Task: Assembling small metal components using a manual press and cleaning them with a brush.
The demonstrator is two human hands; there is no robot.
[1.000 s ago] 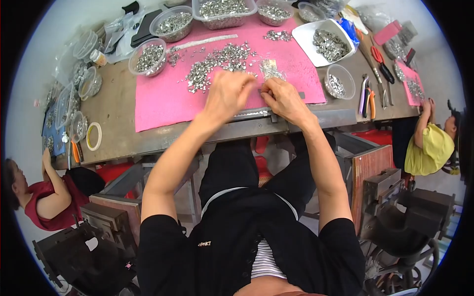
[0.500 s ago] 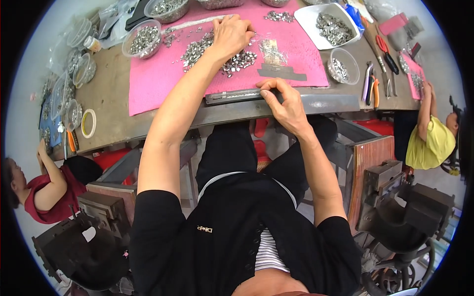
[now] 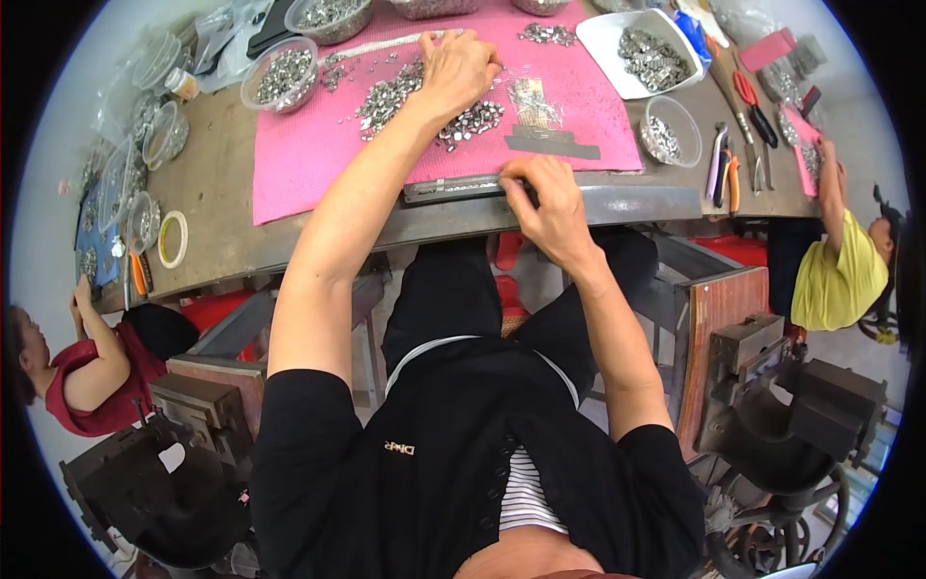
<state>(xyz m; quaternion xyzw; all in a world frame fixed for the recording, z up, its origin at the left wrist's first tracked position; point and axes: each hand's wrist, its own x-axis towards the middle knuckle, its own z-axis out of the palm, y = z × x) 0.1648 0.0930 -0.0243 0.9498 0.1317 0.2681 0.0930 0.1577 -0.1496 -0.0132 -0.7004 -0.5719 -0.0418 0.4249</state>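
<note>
Along the near edge of the pink mat [image 3: 588, 106], a dark bar [image 3: 449, 188] is lying lengthwise, carrying a row of small bright bits. At its right end, the right hand [image 3: 552, 198] is touching it with thumb and forefinger bent close together; whether they are clamping it, I cannot tell. Over the middle of the mat, the left hand [image 3: 458, 69] is arching palm down above a pile [image 3: 386, 101] of metal pieces, its fingers standing apart; what its tips are holding, I cannot tell. On the mat's right half, a grey plate [image 3: 552, 143] is lying beside thin pins [image 3: 532, 101]. At the mat's left edge a tub [image 3: 303, 95] is holding more pieces; at its right edge a white tray [image 3: 600, 43] is sitting. Beyond the mat to the right, pliers [image 3: 721, 174] are lying, and farther out a co-worker in yellow [image 3: 839, 275] is sitting.
</note>
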